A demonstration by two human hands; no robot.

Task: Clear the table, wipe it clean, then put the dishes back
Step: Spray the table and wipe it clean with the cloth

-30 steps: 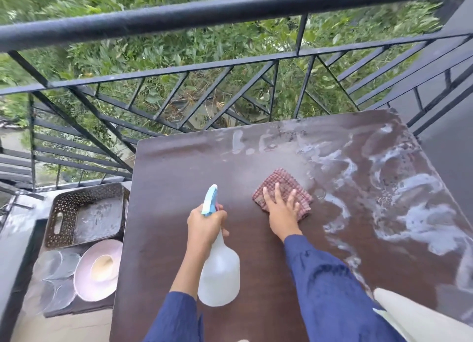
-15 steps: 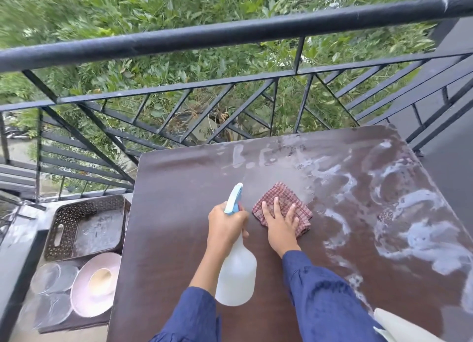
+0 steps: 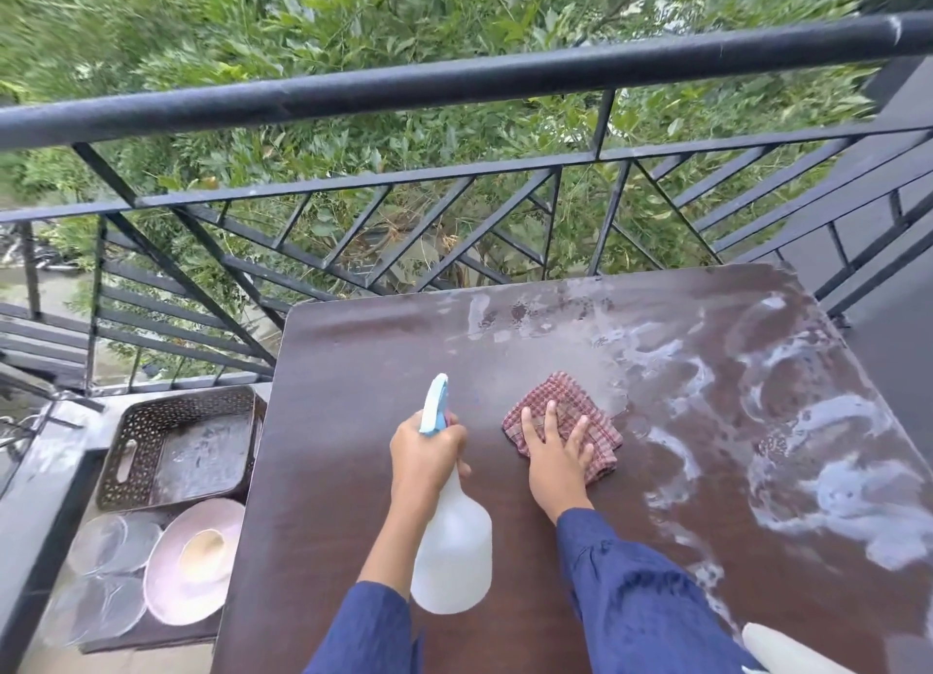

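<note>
My left grip (image 3: 426,454) wraps neck of translucent white plastic spray bottle with blue trigger (image 3: 451,537), nozzle forward. Right grip (image 3: 555,459) flat, fingers spread, pressing red checked woven cloth (image 3: 565,423) onto dark brown glossy counter (image 3: 343,421), soapy streaks right.

head view, steeply down on table (image 3: 353,421), railing (image 3: 454,87) beyond

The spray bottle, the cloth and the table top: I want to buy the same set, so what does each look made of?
Spray bottle: translucent white plastic, matte, with a pale blue trigger head. Cloth: woven fabric, likely cotton, judging by its red-and-white check and soft folds. Table top: smooth dark brown surface with faint grain, glossy where wet; veneer or laminate, I cannot tell which.
</note>
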